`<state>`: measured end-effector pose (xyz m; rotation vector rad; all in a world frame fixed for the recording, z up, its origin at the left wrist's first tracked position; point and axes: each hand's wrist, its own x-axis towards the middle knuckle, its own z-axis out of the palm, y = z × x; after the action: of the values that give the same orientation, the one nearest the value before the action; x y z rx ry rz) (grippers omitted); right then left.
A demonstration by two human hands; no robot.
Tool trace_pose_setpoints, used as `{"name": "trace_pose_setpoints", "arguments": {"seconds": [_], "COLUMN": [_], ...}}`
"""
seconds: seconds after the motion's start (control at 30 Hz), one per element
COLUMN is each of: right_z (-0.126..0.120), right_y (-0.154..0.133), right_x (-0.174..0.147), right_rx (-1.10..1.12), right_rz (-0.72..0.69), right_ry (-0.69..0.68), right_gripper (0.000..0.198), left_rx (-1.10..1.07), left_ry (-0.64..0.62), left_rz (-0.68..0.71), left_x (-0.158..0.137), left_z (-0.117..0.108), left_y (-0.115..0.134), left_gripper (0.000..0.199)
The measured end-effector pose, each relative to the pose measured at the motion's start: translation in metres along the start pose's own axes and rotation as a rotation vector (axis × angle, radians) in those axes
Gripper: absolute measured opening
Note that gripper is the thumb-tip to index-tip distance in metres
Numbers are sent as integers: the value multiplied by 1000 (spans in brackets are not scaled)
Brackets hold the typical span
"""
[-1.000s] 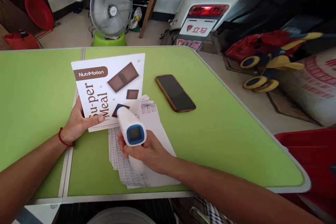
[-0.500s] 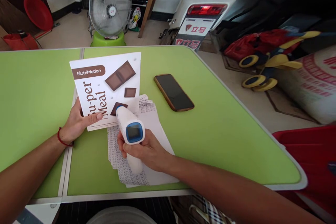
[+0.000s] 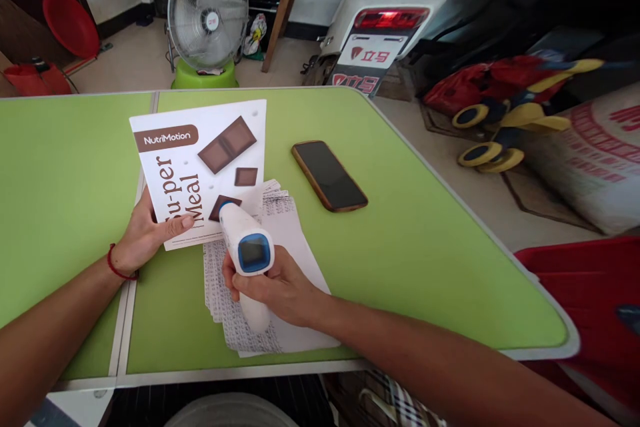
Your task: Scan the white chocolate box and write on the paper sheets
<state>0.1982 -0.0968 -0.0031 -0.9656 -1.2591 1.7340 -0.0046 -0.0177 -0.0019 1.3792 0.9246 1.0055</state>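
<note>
My left hand [image 3: 145,237] grips the lower left corner of a white printed leaflet [image 3: 215,140], thumb on its front. The leaflet reads "NutriMotion Su-per Meal" beside pictures of brown bars, and it is tilted up toward me. In my right hand [image 3: 275,287] is a white infrared thermometer [image 3: 255,307] with a blue-framed screen that looks dark. Its blue-rimmed nose points at the lower right part of the leaflet; whether they touch I cannot tell. Beneath the thermometer lies a fanned stack of paper sheets [image 3: 300,253] covered partly in small writing.
A phone [image 3: 333,177] in a brown case lies face up on the green table [image 3: 425,267], right of the papers. Beyond the table stand a fan [image 3: 209,13] on a green stool and a white scooter [image 3: 385,20]. A red container [image 3: 590,300] sits at the right.
The whole view has shifted very slightly. Both hands, the leaflet and the thermometer keep their positions on and above the table.
</note>
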Motion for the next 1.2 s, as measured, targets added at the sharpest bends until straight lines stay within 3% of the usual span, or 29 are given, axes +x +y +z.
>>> {"name": "trace_pose_setpoints", "arguments": {"seconds": [0.77, 1.2], "right_z": [0, -2], "right_y": [2, 2], "right_x": [1, 0], "right_rx": [-25, -9], "right_rz": [-31, -12], "right_ry": [-19, -33], "right_gripper": [19, 21], "left_rx": [0, -9], "left_ry": [-17, 9], "left_rz": [28, -7], "left_x": [0, 0], "left_z": [-2, 1], "left_y": [-2, 1], "left_gripper": [65, 76]}}
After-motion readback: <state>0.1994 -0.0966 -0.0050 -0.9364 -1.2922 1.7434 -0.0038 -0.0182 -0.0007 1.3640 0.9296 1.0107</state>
